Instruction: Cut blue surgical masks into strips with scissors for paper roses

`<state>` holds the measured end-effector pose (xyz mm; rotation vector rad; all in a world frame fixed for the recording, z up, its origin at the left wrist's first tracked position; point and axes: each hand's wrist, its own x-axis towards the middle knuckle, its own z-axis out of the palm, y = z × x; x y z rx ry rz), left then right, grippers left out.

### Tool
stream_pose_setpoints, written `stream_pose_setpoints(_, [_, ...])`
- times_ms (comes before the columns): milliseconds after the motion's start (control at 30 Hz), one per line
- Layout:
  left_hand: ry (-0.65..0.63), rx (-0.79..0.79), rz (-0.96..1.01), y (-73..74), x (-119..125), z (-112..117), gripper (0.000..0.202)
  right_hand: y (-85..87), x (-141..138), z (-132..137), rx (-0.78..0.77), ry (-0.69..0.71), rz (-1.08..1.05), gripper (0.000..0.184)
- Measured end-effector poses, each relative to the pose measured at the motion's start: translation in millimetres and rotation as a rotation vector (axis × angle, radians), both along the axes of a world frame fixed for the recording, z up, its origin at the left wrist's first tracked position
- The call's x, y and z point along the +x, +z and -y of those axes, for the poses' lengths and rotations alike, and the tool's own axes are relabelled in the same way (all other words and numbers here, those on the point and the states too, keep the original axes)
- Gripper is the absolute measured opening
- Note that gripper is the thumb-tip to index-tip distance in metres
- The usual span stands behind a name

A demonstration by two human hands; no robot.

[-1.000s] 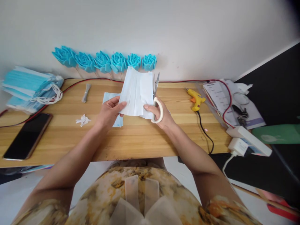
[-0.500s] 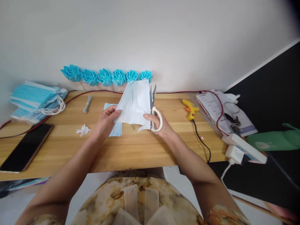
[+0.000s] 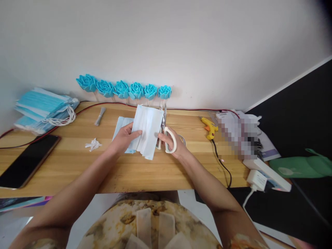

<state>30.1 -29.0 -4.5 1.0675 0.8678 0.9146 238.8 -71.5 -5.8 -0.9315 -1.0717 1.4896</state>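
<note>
My left hand [image 3: 123, 138] pinches the left side of a pale blue pleated face mask [image 3: 148, 129] held just above the wooden desk [image 3: 145, 166]. My right hand [image 3: 171, 143] grips white-handled scissors [image 3: 166, 136], their blades running up along the mask's right edge. Another blue mask piece [image 3: 120, 126] lies flat on the desk under my left hand.
A row of blue mask roses [image 3: 124, 89] leans on the wall. A stack of masks [image 3: 44, 109] and a black phone [image 3: 27, 160] lie at the left, with white scraps [image 3: 92, 144] and grey wire strips [image 3: 100, 116] nearby. A yellow glue gun [image 3: 209, 127], papers and a power strip [image 3: 266, 169] sit right.
The mask and scissors have come down closer to the desk, and the mask now hangs more upright with its lower corner pointing toward me. The thin strip seen at its bottom edge is gone.
</note>
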Motion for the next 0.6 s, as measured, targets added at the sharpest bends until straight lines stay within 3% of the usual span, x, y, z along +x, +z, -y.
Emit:
stream_pose_setpoints(167, [-0.055, 0.056, -0.137, -1.3, 3.1, 4.6, 0.055, -3.7, 2.9, -6.8, 0.007, -0.121, -0.058, 0.039])
stream_pose_setpoints(300, [-0.072, 0.023, -0.122, 2.1, 4.9, 7.0, 0.055, -2.3, 2.6, -5.4, -0.021, -0.113, -0.035, 0.042])
stream_pose_setpoints(467, [0.004, -0.029, -0.123, 5.8, 4.7, 8.7, 0.05, -4.0, 3.7, -1.4, -0.024, -0.03, 0.047, 0.035])
stream_pose_setpoints(600, [0.11, -0.095, -0.079, 7.9, 2.6, 7.1, 0.047, -9.9, 6.5, -3.2, -0.038, -0.086, 0.015, 0.035])
